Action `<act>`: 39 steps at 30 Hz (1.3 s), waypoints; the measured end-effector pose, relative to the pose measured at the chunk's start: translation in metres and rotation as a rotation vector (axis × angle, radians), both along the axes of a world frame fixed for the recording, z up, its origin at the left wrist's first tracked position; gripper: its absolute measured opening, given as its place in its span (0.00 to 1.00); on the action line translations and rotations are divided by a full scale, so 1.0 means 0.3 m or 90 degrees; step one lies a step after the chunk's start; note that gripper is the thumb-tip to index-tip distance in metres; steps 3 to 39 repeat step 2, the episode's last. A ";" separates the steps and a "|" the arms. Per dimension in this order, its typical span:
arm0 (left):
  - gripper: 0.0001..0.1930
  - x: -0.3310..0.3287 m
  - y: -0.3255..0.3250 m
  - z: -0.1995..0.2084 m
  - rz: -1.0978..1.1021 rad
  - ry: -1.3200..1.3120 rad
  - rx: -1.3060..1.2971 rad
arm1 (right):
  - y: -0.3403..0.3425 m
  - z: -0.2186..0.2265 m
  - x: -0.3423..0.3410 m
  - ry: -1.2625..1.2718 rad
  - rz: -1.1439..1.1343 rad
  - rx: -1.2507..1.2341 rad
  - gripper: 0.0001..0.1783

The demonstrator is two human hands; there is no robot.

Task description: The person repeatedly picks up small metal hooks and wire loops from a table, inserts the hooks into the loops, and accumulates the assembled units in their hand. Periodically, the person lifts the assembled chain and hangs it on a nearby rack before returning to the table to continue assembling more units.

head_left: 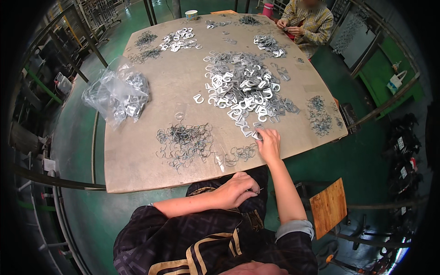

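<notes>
At the near tip of a large pile of flat silvery metal hooks [240, 82], my right hand [269, 143] pinches one flat metal hook [257, 134] between thumb and fingers. My left hand [239, 189] is closed just off the table's front edge, above my lap. A thin dark end pokes out by its fingertips, but what it belongs to is hidden. Between the hands and the pile lie a few thin wire clips [242, 154]. A bigger tangled heap of wire clips [183, 142] spreads over the table's near left part.
A clear plastic bag [118, 94] of metal parts sits at the table's left edge. Smaller heaps of hooks [179, 40] and clips [320, 117] lie around the brown tabletop [167, 87]. Another person [307, 25] works at the far right corner. A wooden stool [328, 207] stands right of me.
</notes>
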State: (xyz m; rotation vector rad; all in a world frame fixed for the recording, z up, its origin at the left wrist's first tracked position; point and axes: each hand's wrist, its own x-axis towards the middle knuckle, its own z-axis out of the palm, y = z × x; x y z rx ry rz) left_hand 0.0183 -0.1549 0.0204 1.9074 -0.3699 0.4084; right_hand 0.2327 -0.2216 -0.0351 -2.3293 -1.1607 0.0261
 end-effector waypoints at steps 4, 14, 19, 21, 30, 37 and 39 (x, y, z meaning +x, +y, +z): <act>0.08 -0.005 -0.004 0.000 -0.005 -0.004 -0.001 | 0.019 0.011 0.023 0.071 -0.040 -0.055 0.23; 0.08 -0.005 -0.004 0.000 -0.005 -0.004 -0.001 | 0.019 0.011 0.023 0.071 -0.040 -0.055 0.23; 0.08 -0.005 -0.004 0.000 -0.005 -0.004 -0.001 | 0.019 0.011 0.023 0.071 -0.040 -0.055 0.23; 0.08 -0.005 -0.004 0.000 -0.005 -0.004 -0.001 | 0.019 0.011 0.023 0.071 -0.040 -0.055 0.23; 0.08 -0.005 -0.004 0.000 -0.005 -0.004 -0.001 | 0.019 0.011 0.023 0.071 -0.040 -0.055 0.23; 0.08 -0.005 -0.004 0.000 -0.005 -0.004 -0.001 | 0.019 0.011 0.023 0.071 -0.040 -0.055 0.23; 0.08 -0.005 -0.004 0.000 -0.005 -0.004 -0.001 | 0.019 0.011 0.023 0.071 -0.040 -0.055 0.23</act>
